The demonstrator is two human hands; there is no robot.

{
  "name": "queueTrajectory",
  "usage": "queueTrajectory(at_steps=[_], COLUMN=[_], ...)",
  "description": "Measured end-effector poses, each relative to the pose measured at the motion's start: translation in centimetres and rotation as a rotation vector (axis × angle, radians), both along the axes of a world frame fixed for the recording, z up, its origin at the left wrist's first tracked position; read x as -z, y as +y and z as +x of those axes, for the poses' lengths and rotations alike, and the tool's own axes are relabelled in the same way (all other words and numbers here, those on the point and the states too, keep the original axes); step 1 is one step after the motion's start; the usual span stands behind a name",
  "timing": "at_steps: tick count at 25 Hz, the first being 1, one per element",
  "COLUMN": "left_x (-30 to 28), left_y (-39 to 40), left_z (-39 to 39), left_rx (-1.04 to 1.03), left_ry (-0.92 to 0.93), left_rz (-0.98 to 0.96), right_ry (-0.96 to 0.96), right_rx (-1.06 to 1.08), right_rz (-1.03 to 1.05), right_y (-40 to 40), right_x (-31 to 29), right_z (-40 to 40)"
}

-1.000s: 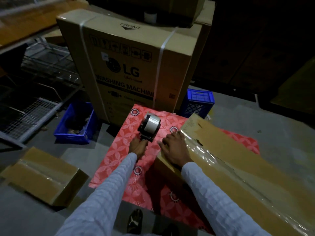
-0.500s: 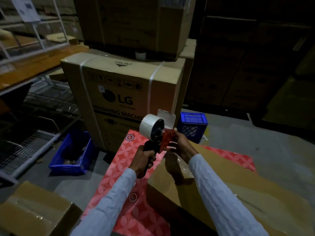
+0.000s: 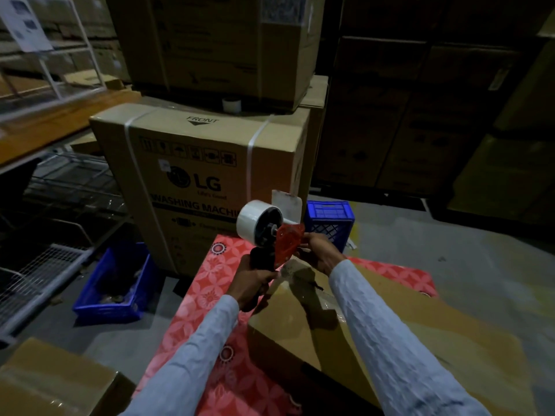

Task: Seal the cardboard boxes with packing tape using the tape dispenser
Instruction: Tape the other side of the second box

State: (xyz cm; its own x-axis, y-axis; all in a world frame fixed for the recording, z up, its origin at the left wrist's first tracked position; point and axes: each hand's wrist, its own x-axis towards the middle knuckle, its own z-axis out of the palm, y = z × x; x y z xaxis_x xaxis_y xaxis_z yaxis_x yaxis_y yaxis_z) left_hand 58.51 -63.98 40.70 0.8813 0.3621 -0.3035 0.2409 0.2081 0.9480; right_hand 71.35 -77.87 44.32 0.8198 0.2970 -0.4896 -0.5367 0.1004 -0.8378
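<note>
Left hand (image 3: pixel 255 282) gripped the tape dispenser (image 3: pixel 270 232) handle, right hand (image 3: pixel 319 250) pinched its tape end; box (image 3: pixel 405 331) at 5 o'clock looked part-taped, I'd guess.

Both sleeved arms are extended forward. The left hand (image 3: pixel 253 283) is curled in a fist-like grip; the right hand (image 3: pixel 322 250) is raised, fingers (image 3: pixel 306 237) pinched.

washing machine box (image 3: pixel 192 181) blocks ahead; bare floor (image 3: pixel 450 265) open rightward.
</note>
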Motion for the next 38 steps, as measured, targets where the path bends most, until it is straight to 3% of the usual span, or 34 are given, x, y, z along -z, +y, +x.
queueTrajectory(at_steps=[6, 10, 18, 22, 26, 30, 38], left_x=[-0.7, -0.4, -0.5, 0.4, -0.3, 0.2, 1.0], left_y=[-0.3, 0.4, 0.8, 1.2, 0.2, -0.7, -2.9], left_z=[-0.5, -0.4, -1.0, -0.9, -0.4, -2.2, -5.4], left_rx=[0.087, 0.123, 0.177, 0.182, 0.126, 0.089, -0.141], left_ry=[-0.128, -0.102, -0.079, -0.084, -0.082, -0.018, 0.196], left_rz=[0.148, 0.236, 0.339, 0.368, 0.329, 0.375, 0.205], right_ry=[0.055, 0.072, 0.141, -0.002, -0.446, -0.730, -0.688], right_rx=[0.003, -0.042, -0.112, -0.160, -0.144, -0.058, -0.127], right_rz=[0.025, -0.076, -0.060, -0.279, -0.454, -0.667, -0.722], right_y=[0.2, 0.1, 0.4, 1.0, 0.5, -0.8, 0.2], right_x=[0.9, 1.7, 2.7, 3.4, 3.5, 3.6, 9.9], right_z=[2.0, 2.8, 4.1, 4.8, 5.9, 8.5, 11.0])
